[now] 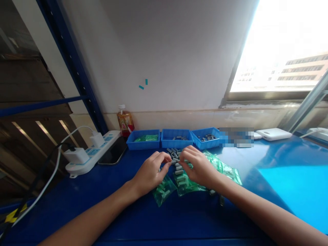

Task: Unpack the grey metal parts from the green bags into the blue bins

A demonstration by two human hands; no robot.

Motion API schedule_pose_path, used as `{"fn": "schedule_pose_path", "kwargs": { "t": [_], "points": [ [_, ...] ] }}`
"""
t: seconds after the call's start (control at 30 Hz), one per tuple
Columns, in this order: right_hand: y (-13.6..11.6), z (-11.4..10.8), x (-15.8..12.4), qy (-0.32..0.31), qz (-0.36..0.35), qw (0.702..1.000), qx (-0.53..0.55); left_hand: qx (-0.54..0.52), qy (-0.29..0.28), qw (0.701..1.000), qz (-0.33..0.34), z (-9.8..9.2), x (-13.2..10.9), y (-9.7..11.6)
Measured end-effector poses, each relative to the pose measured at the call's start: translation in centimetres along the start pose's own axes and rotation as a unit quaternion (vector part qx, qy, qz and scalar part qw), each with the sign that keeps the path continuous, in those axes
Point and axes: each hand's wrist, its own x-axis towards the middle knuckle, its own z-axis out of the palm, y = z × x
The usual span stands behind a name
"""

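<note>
My left hand (151, 172) and my right hand (197, 165) meet over the blue table (282, 177), fingers pinched together on a small grey part (175, 160) between them. Just beyond the fingertips lies a pile of several similar grey parts (173, 152). Under and beside the hands lie green plastic bags (164, 189) with grey parts inside; more green bags (225, 169) spread to the right of my right hand.
Three blue bins stand in a row at the back: left bin (143, 140) with green bags, middle bin (176, 138) and right bin (206, 136) with small parts. A power strip (89, 153), a phone (112, 155), a bottle (125, 121) and white devices (273, 134) lie around.
</note>
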Motion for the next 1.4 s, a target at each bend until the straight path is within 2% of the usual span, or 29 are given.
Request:
{"fn": "schedule_pose_path", "kwargs": {
  "t": [0.13,0.33,0.5,0.87,1.07,1.2,1.4],
  "points": [
    [-1.4,0.4,-0.2,-0.015,-0.008,1.000,-0.003,-0.008,0.010,1.000,0.009,0.1,0.0,0.2],
    [-0.9,0.8,-0.3,-0.013,-0.007,1.000,-0.015,-0.019,0.014,1.000,0.013,0.2,0.0,0.5],
    [-1.2,0.8,-0.1,0.012,0.010,1.000,-0.023,-0.035,0.006,0.999,0.017,0.1,-0.2,0.5],
    [-1.6,0.6,-0.2,0.008,0.036,0.999,0.031,0.000,0.022,1.000,0.006,-0.1,0.1,0.8],
    [-1.6,0.5,-0.2,0.001,0.014,1.000,0.014,-0.023,-0.009,0.999,0.032,-0.3,0.1,0.6],
    [-1.6,0.3,-0.2,0.003,0.030,1.000,0.007,-0.041,0.009,0.999,0.028,-0.1,-0.1,0.4],
    [-1.7,0.2,-0.2,-0.005,0.027,0.999,0.023,-0.021,0.029,0.996,0.084,0.0,-0.3,0.4]
  ]
}}
